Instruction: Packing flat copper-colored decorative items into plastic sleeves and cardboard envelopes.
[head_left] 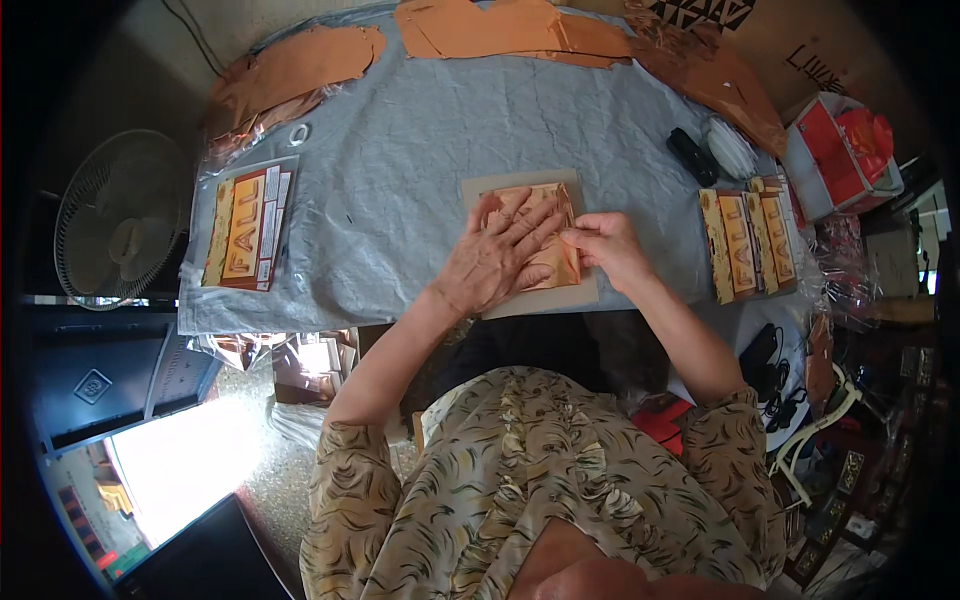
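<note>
A shiny copper-coloured foil piece (pixel 557 272), folded into a rough rectangle, lies on a grey-brown cardboard sheet (pixel 545 300) at the table's near edge. My left hand (pixel 497 252) rests flat on the foil, its fingers spread, covering much of it. At the foil's right edge, my right hand (pixel 606 245) is closed, pinching that edge between thumb and fingers. Part of the foil is hidden beneath my left hand.
A grey cloth (pixel 400 130) covers the table. Printed packets (pixel 245 230) lie at the left, and more packets (pixel 745 240) at the right. Flat copper foil pieces (pixel 510 30) line the far edge. A black object (pixel 692 157) and a red-and-white box (pixel 840 155) are at the right; a fan (pixel 122 220) stands left.
</note>
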